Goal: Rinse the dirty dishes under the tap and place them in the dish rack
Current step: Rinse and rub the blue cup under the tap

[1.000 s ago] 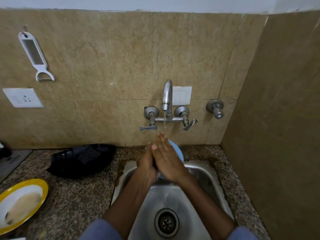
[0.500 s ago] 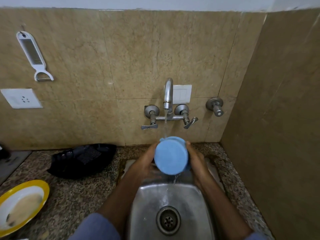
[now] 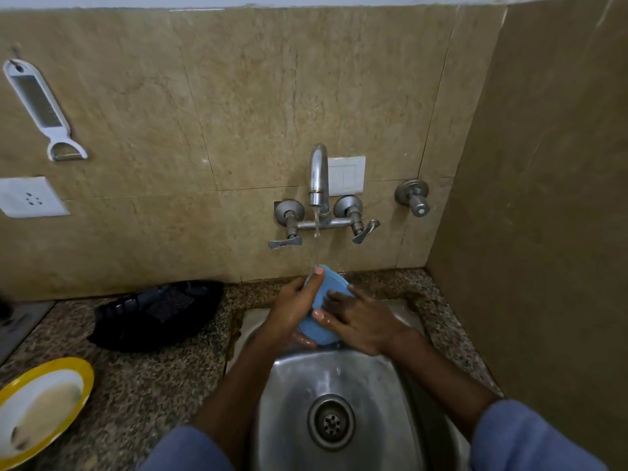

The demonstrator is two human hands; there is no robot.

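Now left hand (image 3: 291, 309) is gripping, half hiding, a round blue plastic bowl (image 3: 329, 286); right hand (image 3: 362, 322) pressing flat; yellow-rimmed plate (image 3: 86, 377) cropped at eight o'clock.

Blue bowl (image 3: 331, 283) in left hand (image 3: 292, 311), right hand (image 3: 363, 321) flat on it, under the tap (image 3: 318, 175), above the sink (image 3: 339, 375).

Tan marble-tiled walls (image 3: 238, 96), corner at right; speckled granite counter (image 3: 153, 385); white socket (image 3: 30, 197) left.

blue bowl (image 3: 323, 311); steel-grey sink (image 3: 373, 385); speckled brown-grey granite counter (image 3: 142, 385); yellow-rimmed white plate (image 3: 40, 409); beige mottled wall tiles (image 3: 238, 96).
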